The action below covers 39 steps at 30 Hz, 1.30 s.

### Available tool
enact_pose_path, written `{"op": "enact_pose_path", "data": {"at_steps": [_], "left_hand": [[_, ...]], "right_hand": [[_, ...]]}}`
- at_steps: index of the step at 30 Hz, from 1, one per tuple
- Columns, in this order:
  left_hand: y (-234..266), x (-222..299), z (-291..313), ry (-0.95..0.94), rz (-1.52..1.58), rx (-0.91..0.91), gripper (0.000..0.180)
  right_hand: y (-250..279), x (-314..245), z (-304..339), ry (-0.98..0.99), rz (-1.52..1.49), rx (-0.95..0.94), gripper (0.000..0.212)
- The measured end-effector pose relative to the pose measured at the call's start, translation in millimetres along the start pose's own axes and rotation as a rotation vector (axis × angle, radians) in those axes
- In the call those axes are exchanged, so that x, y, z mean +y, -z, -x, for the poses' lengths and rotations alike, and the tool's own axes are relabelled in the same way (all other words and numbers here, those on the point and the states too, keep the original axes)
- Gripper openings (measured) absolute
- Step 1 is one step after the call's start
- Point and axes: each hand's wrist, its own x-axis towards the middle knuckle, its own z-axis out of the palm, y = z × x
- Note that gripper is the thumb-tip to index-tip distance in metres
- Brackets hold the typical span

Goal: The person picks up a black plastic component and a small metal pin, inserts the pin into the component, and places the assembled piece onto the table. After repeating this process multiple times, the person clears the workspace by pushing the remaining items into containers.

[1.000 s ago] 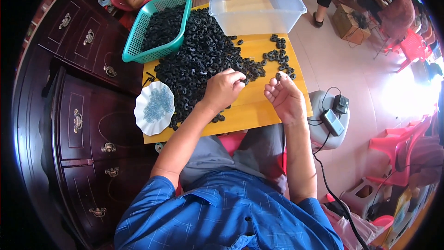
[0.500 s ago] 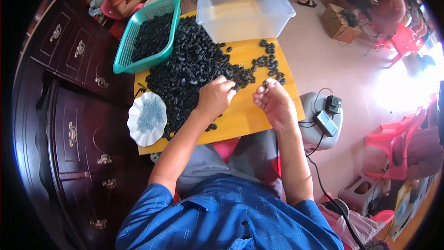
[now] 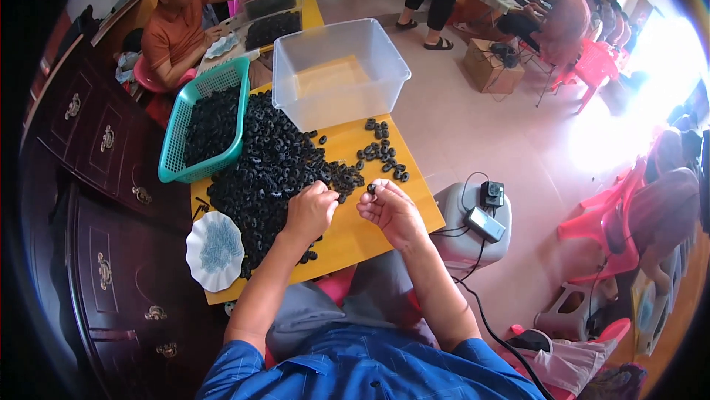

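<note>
A broad heap of small black ring-shaped parts (image 3: 259, 152) covers the left of the yellow tabletop (image 3: 355, 241). My right hand (image 3: 397, 217), palm turned up, pinches one small black ring-shaped part (image 3: 372, 188) between thumb and forefinger. Just left of it, my left hand (image 3: 310, 211) is closed in a pinch beside the heap's right edge; what its fingertips hold, if anything, is hidden. A looser group of black parts (image 3: 384, 151) lies beyond my right hand. At the heap's left, a white scalloped dish (image 3: 196, 252) holds fine grey-blue pieces.
Behind the heap stand a green mesh basket (image 3: 238, 115) of black parts and a clear plastic tub (image 3: 347, 100). Dark wooden drawers (image 3: 111, 245) close off the left. A grey stool (image 3: 451, 204) with wired devices stands right. A co-worker (image 3: 174, 38) sits far left.
The view has tilted up, so the table sits lower and more of the room shows. My hands remain close together, with the black part still pinched in the right one.
</note>
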Motion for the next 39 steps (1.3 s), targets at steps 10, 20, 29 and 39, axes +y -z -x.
{"op": "enact_pose_path", "data": {"at_steps": [10,20,29,39], "left_hand": [[4,-2,-4,0.026,-0.012,-0.022,0.01],[1,-5,-5,0.047,-0.033,0.021,0.007],[6,-1,-8,0.058,-0.01,0.098,0.005],[49,14,-1,0.148,0.543,0.104,0.007]], "right_hand": [[-4,0,0,0.0,0.016,0.006,0.01],[-5,1,0,-0.01,0.035,0.018,0.01],[-8,0,1,-0.01,0.059,0.036,0.01],[-14,2,2,-0.042,0.205,0.006,0.011]]}}
